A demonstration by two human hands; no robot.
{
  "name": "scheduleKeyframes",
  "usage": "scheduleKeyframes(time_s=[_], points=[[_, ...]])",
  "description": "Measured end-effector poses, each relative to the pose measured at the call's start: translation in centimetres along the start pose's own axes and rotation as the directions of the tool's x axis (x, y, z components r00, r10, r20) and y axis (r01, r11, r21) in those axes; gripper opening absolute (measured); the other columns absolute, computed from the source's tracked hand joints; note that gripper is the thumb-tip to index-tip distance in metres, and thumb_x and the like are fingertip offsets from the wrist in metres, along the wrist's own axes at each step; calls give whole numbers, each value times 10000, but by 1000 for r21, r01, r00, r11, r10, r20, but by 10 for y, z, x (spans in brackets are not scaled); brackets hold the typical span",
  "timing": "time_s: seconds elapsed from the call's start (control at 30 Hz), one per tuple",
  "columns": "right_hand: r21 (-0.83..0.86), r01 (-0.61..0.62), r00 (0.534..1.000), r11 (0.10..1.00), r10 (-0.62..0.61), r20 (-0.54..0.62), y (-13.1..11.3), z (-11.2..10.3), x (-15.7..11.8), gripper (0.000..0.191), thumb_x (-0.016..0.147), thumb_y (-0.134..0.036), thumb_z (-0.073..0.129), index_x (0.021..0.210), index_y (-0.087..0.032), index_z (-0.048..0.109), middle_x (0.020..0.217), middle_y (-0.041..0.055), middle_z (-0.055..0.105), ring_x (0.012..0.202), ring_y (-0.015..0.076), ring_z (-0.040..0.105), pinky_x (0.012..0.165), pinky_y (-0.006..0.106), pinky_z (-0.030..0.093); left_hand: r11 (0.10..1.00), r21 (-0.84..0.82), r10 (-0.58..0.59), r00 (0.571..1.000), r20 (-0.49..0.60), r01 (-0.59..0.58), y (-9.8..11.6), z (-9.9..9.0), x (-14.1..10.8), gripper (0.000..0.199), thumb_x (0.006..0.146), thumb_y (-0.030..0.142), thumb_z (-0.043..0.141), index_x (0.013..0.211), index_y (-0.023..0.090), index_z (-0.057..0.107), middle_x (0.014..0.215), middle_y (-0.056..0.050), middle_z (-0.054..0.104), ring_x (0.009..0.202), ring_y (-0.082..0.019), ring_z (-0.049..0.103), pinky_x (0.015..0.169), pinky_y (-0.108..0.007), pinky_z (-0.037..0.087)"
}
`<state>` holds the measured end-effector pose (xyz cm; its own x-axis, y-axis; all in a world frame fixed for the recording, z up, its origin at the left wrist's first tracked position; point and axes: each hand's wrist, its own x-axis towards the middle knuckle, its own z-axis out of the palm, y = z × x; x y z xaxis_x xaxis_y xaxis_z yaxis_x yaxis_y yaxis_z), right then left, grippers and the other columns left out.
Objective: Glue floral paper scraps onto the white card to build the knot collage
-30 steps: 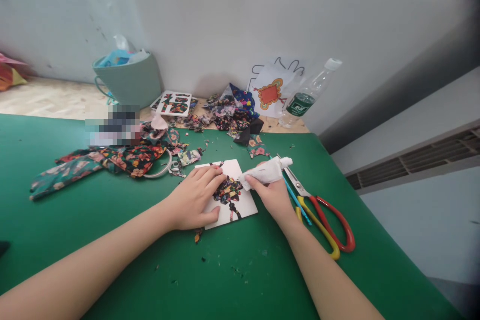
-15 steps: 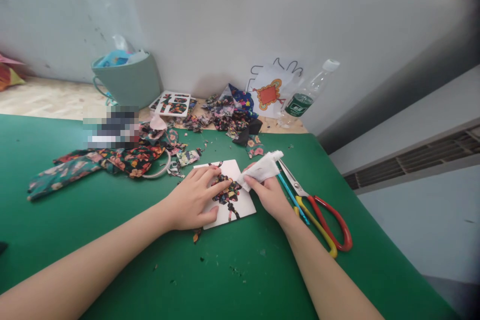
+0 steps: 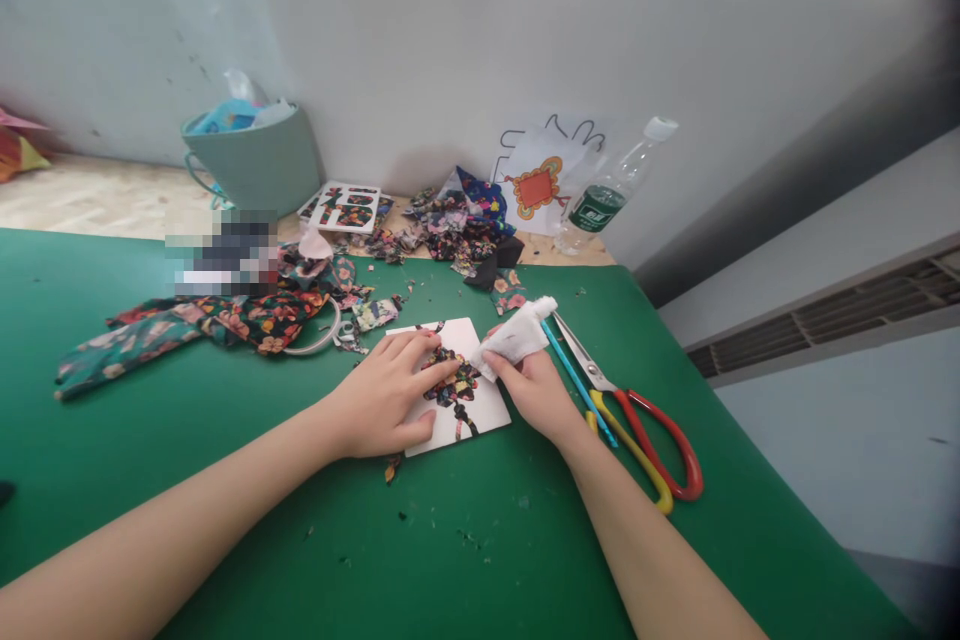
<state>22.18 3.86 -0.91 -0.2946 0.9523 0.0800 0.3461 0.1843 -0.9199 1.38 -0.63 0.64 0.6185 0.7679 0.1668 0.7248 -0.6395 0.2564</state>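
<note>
The fingers [image 3: 403,352] of the left hand [image 3: 375,405] are extended, moderately spread and grip nothing; the index fingertip rests on a dark floral motif [image 3: 459,390], and the thumb stands apart. The left forearm [image 3: 210,505] is cut off at the frame edge. This hand covers the left part of the white card [image 3: 493,410], hiding one side of the motif. The card lies flat on the green table [image 3: 330,590] under the left hand. The right hand [image 3: 538,400] pinches a white tube [image 3: 517,335], thumb on top; its remaining fingers are mostly hidden. The tube is blurred; contact between its lower end and the card cannot be determined. Farther right lie a blue pen [image 3: 579,388] and scissors [image 3: 598,378], whose yellow handle is partly hidden by the pen.
</note>
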Motion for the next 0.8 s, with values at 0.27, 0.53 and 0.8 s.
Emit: scheduleKeyframes(time_s=[0.27, 0.53, 0.8], points=[[59, -28, 999, 998, 29, -23, 0, 1, 1, 194, 762, -288, 516, 924, -183, 538, 934, 47, 605, 910, 205, 553, 848, 339, 398, 996, -77, -43, 998, -38, 40, 0, 3, -2, 652, 710, 320, 496, 1286, 122, 263, 1287, -146, 359, 1198, -285, 294, 1008, -450, 229], [70, -52, 998, 996, 54, -28, 3, 1, 1, 192, 761, -305, 524, 899, -173, 548, 914, 49, 617, 888, 205, 565, 835, 344, 409, 996, -85, -34, 999, -42, 31, 0, 1, -1, 603, 712, 308, 492, 1257, 132, 304, 1275, -142, 369, 1189, -287, 305, 1001, -452, 241], [119, -75, 996, 990, 81, -41, 2, 1, 1, 219, 749, -320, 538, 910, -174, 561, 929, 49, 633, 905, 209, 574, 848, 346, 410, 999, -36, 14, 1000, -13, -15, -1, -1, -1, 585, 711, 298, 498, 1276, 228, 361, 1286, -107, 335, 1181, -313, 301, 972, -482, 255]])
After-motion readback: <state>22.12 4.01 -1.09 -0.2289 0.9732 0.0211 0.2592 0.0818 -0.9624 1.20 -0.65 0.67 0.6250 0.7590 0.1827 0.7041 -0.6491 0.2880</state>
